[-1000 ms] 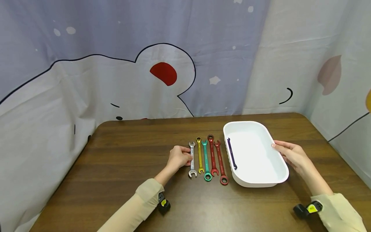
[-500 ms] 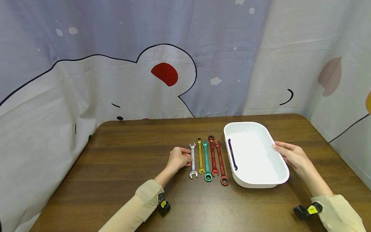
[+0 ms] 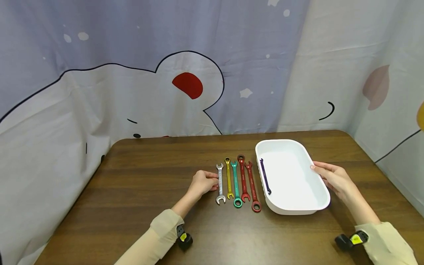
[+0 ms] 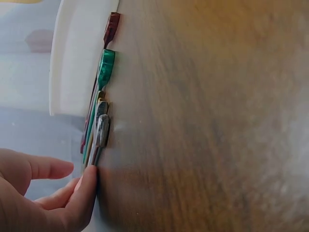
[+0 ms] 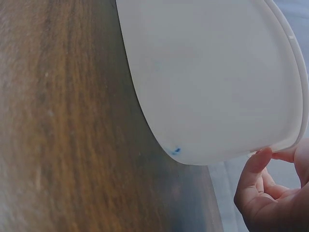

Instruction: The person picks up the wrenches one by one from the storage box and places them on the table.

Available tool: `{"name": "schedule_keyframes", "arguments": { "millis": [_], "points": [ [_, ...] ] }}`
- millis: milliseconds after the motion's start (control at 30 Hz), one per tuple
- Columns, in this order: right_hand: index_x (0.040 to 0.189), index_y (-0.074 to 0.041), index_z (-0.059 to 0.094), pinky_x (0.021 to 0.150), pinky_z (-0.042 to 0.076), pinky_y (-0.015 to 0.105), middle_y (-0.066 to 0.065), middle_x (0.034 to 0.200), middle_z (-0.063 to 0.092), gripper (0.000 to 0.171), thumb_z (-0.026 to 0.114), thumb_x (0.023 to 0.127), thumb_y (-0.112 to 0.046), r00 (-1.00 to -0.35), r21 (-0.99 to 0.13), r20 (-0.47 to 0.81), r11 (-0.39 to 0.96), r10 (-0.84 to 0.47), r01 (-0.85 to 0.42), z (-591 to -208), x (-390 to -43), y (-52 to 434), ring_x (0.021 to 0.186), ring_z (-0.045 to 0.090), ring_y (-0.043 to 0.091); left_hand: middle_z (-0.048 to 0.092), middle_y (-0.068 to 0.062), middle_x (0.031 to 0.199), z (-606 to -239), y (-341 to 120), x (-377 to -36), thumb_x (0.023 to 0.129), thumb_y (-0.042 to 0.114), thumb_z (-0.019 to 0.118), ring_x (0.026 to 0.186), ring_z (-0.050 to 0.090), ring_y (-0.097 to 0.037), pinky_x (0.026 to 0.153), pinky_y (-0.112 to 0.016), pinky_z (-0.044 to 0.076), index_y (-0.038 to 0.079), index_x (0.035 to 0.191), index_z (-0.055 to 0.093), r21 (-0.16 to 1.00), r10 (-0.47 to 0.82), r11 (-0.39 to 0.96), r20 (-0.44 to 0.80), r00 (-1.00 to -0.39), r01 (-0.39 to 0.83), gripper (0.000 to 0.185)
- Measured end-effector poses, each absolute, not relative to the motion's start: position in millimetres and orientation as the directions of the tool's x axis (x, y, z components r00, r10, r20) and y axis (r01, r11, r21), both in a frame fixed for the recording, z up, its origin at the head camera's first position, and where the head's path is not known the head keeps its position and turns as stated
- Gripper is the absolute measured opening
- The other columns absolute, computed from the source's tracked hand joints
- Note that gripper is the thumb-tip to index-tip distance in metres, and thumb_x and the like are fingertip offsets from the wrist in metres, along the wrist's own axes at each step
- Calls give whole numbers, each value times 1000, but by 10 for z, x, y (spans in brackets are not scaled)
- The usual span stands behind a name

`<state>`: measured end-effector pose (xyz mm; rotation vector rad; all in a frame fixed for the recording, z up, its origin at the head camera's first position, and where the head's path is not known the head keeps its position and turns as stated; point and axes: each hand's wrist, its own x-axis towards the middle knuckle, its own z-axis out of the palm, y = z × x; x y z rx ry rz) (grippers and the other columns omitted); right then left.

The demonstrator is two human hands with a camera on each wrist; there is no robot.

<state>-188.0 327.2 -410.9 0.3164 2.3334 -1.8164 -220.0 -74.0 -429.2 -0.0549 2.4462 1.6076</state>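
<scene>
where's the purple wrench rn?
Head view: the purple wrench lies inside the white tub, along its left wall, right of the red wrench.

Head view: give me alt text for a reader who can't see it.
A person's left hand touches a silver wrench, the leftmost of five lying side by side on a wooden table. Their right hand rests on the rim of a white tray holding one dark purple wrench.
</scene>
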Motion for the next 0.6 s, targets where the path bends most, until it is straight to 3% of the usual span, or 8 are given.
{"name": "schedule_keyframes", "arguments": {
  "millis": [133, 367, 600],
  "points": [
    [115, -22, 61, 67, 59, 20, -24, 82, 64, 24, 63, 93, -31, -963, -939, -261, 216, 63, 268, -4114, -1872, 3286, 77, 64, -2, 71, -14, 87, -4271, -746, -2163, 85, -1, 62, 66, 61, -7, 65, -22, 60, -7, 103, 70, 906, 95, 395, -207, -974, -154, 21],
    [133, -4, 52, 67, 59, 20, -25, 82, 63, 51, 62, 93, -33, -962, -934, -264, 231, 70, 273, -4104, -1874, 3276, 77, 63, -3, 71, -17, 97, -4260, -764, -2113, 87, 1, 63, 73, 62, -8, 73, -26, 61, -8, 104, 70, 912, 109, 375, -219, -969, -164, 20],
    [140, 7, 41, 67, 59, 20, -25, 82, 63, 67, 62, 93, -35, -964, -929, -255, 256, 75, 266, -4100, -1876, 3254, 77, 64, -3, 70, -19, 100, -4246, -780, -2057, 87, 1, 62, 74, 61, -9, 75, -27, 61, -10, 104, 69, 930, 115, 324, -219, -969, -171, 21]
  ]
}}
